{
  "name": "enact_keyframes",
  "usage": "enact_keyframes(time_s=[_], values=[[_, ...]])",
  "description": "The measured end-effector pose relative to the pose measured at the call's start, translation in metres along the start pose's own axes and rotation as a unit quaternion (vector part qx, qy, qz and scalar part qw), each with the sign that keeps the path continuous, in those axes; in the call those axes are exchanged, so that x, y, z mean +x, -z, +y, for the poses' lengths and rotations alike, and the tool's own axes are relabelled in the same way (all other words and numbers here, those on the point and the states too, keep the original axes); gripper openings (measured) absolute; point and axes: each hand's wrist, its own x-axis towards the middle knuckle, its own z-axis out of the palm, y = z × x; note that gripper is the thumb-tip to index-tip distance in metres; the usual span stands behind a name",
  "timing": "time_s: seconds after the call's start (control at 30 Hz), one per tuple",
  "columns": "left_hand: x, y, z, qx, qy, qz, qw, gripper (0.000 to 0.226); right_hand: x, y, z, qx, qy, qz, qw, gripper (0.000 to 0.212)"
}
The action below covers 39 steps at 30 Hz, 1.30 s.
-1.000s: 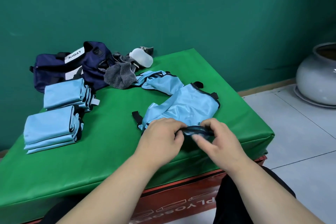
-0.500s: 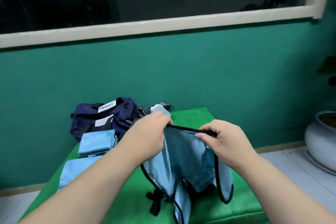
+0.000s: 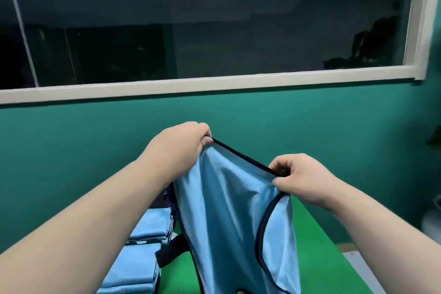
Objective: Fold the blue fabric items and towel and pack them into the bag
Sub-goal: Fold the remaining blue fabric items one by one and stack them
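Fingers point(image 3: 205, 138) of the left hand point(image 3: 181, 144) were clenched over one top corner of the blue bib point(image 3: 229, 210). Those of the right hand point(image 3: 301, 178) pinched the other corner. The dark-trimmed top edge ran taut between them, its left end higher. Both hands were raised well above the mat, most likely so the bib could hang free and its layers drop straight before folding.

Behind everything stood a dark window point(image 3: 214, 19) over a teal wall point(image 3: 71, 150). Below lay the green mat point(image 3: 310, 234), bare on the right side, which looked like the natural place to lay the bib down for folding. The bib hung from the two grips, its lower part running out of view at the bottom edge, so I could not tell whether it touched the mat.

Two stacks point(image 3: 143, 246) of folded blue fabric sat on the mat to the left, one behind the other, not yet packed. A black strap point(image 3: 171, 249) hung just beside the near one.

A sliver of navy showed behind the bib's left edge, probably the bag point(image 3: 167, 196). Its opening was hidden, so its contents could not be told. No towel was in view.
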Motion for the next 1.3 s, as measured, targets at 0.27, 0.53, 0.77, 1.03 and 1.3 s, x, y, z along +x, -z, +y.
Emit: enact_keyframes(time_s=[0.27,0.53,0.77,1.03,1.3], values=[[0.014,0.004,-0.024,0.092,-0.004,-0.001,0.996,0.023,0.008,-0.002,0.027,-0.045,-0.031,-0.015,0.998,0.018],[0.022,0.001,-0.06,0.119,0.046,-0.034,0.991,0.035,0.029,0.026,0.044,-0.074,-0.066,-0.009,0.995,0.01],[0.01,-0.005,-0.09,-0.082,0.02,-0.082,0.993,0.008,0.041,0.05,0.066,-0.115,-0.07,0.017,0.991,0.01],[-0.002,-0.002,-0.101,-0.016,-0.042,-0.13,0.991,0.018,0.038,0.078,0.075,-0.077,-0.043,0.157,0.984,0.023],[0.006,0.025,-0.107,-0.185,0.084,0.006,0.979,0.01,0.043,0.116,0.068,0.14,-0.002,0.22,0.965,0.017]])
